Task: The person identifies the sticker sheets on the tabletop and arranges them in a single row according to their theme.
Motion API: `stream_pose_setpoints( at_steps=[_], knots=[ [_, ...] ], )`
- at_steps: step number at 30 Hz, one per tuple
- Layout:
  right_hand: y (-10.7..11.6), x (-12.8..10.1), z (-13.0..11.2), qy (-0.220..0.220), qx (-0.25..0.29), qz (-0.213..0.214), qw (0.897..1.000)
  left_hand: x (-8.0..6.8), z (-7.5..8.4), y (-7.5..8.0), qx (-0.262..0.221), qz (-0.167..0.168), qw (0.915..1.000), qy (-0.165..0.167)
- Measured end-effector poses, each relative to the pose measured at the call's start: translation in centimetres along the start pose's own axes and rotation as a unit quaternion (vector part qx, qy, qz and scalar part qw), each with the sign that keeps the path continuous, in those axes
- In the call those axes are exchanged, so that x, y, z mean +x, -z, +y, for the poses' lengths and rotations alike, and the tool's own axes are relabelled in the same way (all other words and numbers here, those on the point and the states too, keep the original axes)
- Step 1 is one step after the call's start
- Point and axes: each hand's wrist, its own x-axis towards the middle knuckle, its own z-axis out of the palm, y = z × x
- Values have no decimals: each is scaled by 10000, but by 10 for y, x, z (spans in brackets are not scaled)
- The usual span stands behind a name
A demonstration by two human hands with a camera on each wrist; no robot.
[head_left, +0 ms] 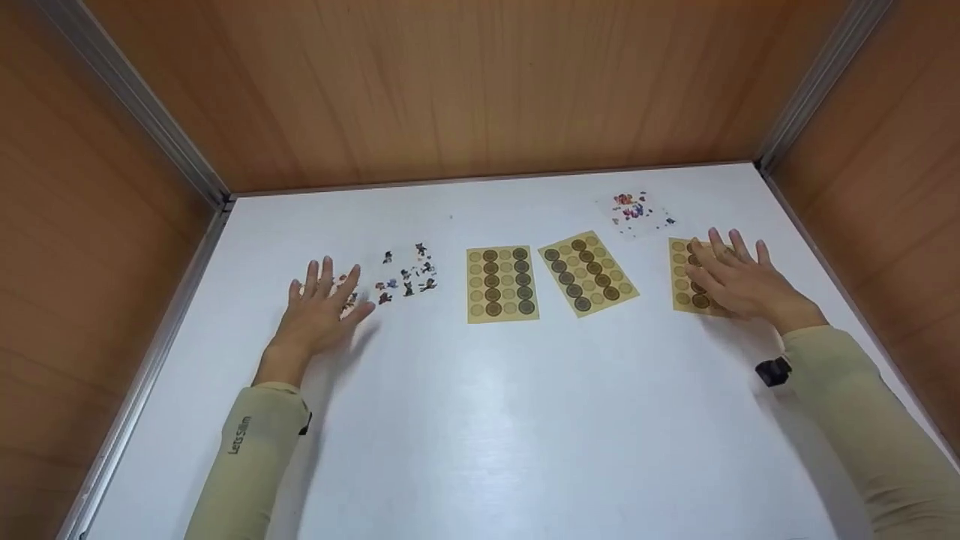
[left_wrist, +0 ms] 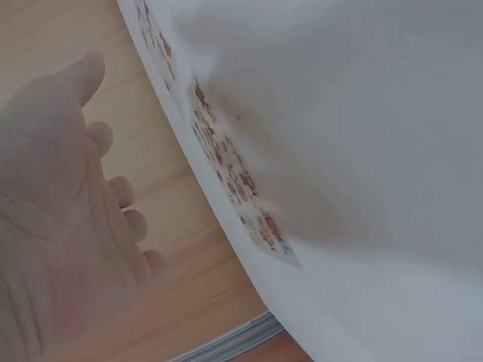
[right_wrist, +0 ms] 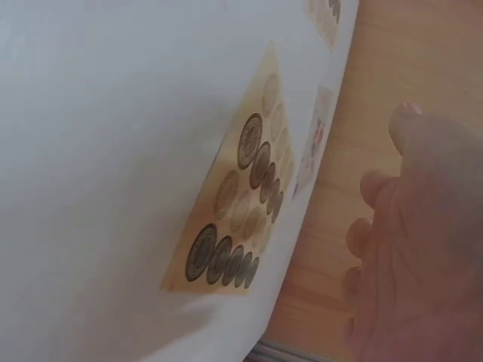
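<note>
Right hand (head_left: 739, 283): flat, fingers straight and spread, over the near part of a tan sheet of round brown seal stickers (head_left: 684, 276) that lies close to the right edge of the white table (head_left: 525, 420). The right wrist view shows the palm above the sheet, so whether it touches cannot be told; nothing is gripped.

Left hand (head_left: 321, 309): flat, fingers straight and slightly apart, covering the left end of a clear sheet of small cartoon stickers (head_left: 405, 279) toward the left edge of the table. The left wrist view shows the palm off the surface; nothing is gripped.

Between the hands, mid-table: a second tan seal sheet (head_left: 502, 283) lying square to the table edges, and just to its right a third tan seal sheet (head_left: 587, 272) turned at an angle; the two are apart.

Toward the far right corner: a clear sheet of colourful stickers (head_left: 634, 211), just beyond the right hand's sheet.

Open room: the whole near half of the table is bare white surface. Wooden walls (head_left: 465, 82) close the left, far and right edges.
</note>
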Motion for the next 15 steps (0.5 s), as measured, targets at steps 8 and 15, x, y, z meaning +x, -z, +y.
stream_pose_setpoints(
  at_steps=[8, 15],
  knots=[
    [9, 21, -41, 270, -139, -37, 9995, 27, 25, 24, 270, -155, 9995, -93],
    [2, 51, -82, 948, 588, -204, 9936, 59, 56, 22, -527, -372, 9978, -149]
  ],
)
